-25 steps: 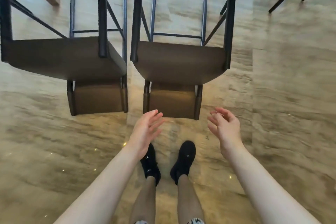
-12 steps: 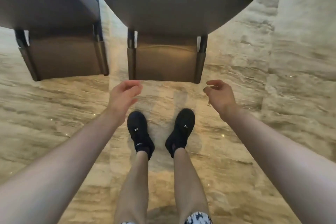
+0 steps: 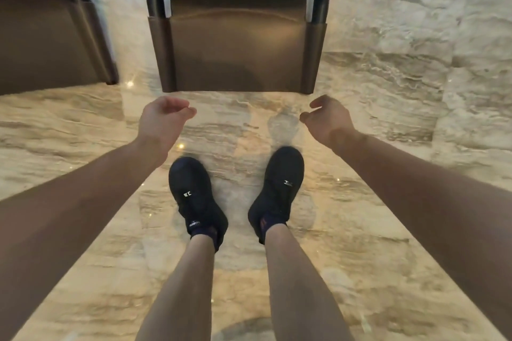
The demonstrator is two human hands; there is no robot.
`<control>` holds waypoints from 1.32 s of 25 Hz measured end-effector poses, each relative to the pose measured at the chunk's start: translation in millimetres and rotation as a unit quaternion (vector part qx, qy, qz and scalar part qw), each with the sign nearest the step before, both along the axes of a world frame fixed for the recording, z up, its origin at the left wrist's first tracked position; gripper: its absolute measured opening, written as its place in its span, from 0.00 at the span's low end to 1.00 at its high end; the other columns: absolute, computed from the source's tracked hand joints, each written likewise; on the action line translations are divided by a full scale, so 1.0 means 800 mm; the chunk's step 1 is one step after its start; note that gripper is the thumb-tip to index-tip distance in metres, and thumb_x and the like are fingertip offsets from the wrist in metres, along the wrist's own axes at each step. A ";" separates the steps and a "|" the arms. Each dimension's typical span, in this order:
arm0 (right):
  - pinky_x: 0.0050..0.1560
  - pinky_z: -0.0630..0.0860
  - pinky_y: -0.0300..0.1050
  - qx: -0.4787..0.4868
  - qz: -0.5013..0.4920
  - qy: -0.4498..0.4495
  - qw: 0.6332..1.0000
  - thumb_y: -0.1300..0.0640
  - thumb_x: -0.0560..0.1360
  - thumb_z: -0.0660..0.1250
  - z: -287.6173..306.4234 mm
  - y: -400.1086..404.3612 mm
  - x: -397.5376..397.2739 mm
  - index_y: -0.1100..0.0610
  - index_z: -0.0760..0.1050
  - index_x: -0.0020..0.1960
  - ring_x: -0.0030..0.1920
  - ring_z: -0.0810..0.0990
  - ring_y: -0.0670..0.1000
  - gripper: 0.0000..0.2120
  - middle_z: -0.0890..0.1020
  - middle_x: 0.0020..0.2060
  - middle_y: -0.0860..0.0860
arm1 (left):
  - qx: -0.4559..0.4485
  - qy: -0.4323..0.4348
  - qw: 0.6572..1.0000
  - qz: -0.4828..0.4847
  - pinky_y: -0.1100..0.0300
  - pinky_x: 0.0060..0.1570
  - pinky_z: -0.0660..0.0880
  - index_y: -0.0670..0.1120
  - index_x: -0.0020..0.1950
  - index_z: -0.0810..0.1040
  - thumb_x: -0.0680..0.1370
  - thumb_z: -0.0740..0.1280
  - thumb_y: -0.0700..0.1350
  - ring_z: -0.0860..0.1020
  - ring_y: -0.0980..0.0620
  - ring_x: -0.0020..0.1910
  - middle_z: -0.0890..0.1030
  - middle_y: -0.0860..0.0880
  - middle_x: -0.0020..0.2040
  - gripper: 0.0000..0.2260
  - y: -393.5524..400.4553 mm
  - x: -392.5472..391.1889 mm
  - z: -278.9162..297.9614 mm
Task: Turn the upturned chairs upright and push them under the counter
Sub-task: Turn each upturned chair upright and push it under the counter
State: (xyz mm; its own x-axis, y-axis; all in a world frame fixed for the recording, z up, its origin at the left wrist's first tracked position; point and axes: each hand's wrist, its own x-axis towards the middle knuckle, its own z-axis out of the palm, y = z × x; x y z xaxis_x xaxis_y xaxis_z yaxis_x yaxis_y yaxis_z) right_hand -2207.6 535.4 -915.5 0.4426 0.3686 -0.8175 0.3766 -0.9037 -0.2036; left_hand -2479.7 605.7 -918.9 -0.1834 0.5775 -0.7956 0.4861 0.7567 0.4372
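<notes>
Two upturned brown chairs hang at the top of the head view. The middle chair [image 3: 238, 44] shows its padded backrest pointing down, dark posts at both sides. A second chair [image 3: 41, 36] fills the top left corner. My left hand [image 3: 162, 120] is just below the middle backrest's left corner, fingers curled, holding nothing. My right hand [image 3: 327, 117] is just below its right corner, fingers curled and apart, also holding nothing. Neither hand touches the chair.
Glossy beige marble floor [image 3: 401, 91] spreads all around. My two feet in black shoes [image 3: 194, 196] stand on it right below the hands, close to the chair backs.
The view has tilted down and moved closer, so the chair legs have left the frame. Both hands have moved towards the middle backrest's lower corners and curled their fingers.
</notes>
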 end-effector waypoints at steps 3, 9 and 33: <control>0.47 0.67 0.38 0.018 0.011 -0.031 0.999 0.51 0.77 0.67 -0.052 0.008 0.003 0.57 0.70 0.68 0.56 0.77 0.55 0.22 0.79 0.59 0.54 | 0.025 0.036 0.999 -0.009 0.61 0.53 0.75 0.48 0.57 0.79 0.75 0.74 0.46 0.78 0.55 0.49 0.80 0.52 0.51 0.12 0.003 -0.002 -0.061; 0.43 0.69 0.42 0.040 -0.007 -0.095 0.995 0.53 0.77 0.67 -0.140 0.029 0.019 0.59 0.68 0.66 0.50 0.75 0.55 0.20 0.75 0.54 0.53 | 0.116 0.105 0.987 0.023 0.74 0.41 0.67 0.49 0.66 0.72 0.74 0.74 0.49 0.74 0.56 0.54 0.75 0.52 0.58 0.23 0.039 -0.014 -0.161; 0.29 0.80 0.43 -0.071 -0.081 -0.005 0.994 0.59 0.79 0.68 0.019 0.069 0.066 0.60 0.74 0.61 0.44 0.78 0.53 0.12 0.78 0.49 0.55 | 0.044 0.047 0.996 0.056 0.50 0.56 0.80 0.49 0.46 0.82 0.72 0.77 0.49 0.83 0.47 0.51 0.84 0.49 0.46 0.07 0.086 -0.056 -0.013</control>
State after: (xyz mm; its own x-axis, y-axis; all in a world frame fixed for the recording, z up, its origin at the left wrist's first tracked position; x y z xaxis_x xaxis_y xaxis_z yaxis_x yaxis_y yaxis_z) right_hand -2155.0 590.9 -900.6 0.4947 0.1740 -0.8515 0.2257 -0.9719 -0.0675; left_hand -2524.8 674.7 -929.7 -0.3226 0.6158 -0.7188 0.4424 0.7694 0.4607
